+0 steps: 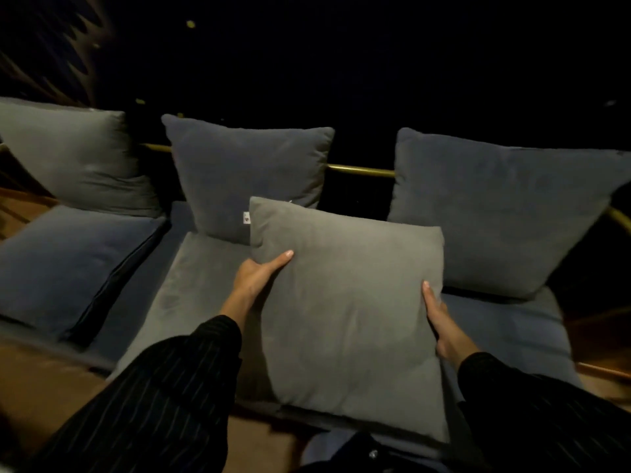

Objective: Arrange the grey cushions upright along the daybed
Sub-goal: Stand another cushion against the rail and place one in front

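I hold a square grey cushion (348, 308) in front of me over the daybed seat (505, 329). My left hand (256, 278) grips its left edge and my right hand (440, 319) grips its right edge. Three darker grey cushions stand upright against the brass back rail (362, 171): one at the left (78, 158), one in the middle (249, 172) with a small white tag, one at the right (505, 213). Another grey cushion (191, 295) lies flat on the seat under my left arm. A blue-grey cushion (71, 268) lies flat at the left.
The surroundings behind the rail are dark. A wooden floor (37, 397) shows at the front left and at the right of the daybed. The brass rail curves round the right end (619, 216).
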Motion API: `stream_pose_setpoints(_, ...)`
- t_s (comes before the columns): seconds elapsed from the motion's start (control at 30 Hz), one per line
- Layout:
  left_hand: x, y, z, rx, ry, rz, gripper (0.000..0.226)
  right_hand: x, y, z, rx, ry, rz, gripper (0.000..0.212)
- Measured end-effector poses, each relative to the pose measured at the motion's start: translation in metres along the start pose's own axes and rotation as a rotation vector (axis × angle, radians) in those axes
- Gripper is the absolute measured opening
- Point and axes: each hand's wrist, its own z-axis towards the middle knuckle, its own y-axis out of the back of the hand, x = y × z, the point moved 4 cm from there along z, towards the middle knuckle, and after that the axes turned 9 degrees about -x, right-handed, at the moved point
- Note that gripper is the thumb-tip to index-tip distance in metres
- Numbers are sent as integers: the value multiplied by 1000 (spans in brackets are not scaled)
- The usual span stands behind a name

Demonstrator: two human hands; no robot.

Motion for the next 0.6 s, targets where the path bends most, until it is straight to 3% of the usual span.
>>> stream_pose_setpoints(0.13, 29, -88, -38, 126, 78, -29, 113, 9, 97, -1, -162, 18, 5, 77)
stream_pose_setpoints(0.33, 63, -204, -89, 275, 201, 17, 62, -6, 219, 9, -338, -60, 24, 70)
stream_pose_setpoints(0.47, 82, -253, -99, 307, 251, 53, 90, -27, 271, 34, -367, -161, 60, 83)
stream_pose_setpoints(0.6, 117, -284, -74, 229, 273, 194, 122, -32, 296, 60, -349, -165, 33, 77)
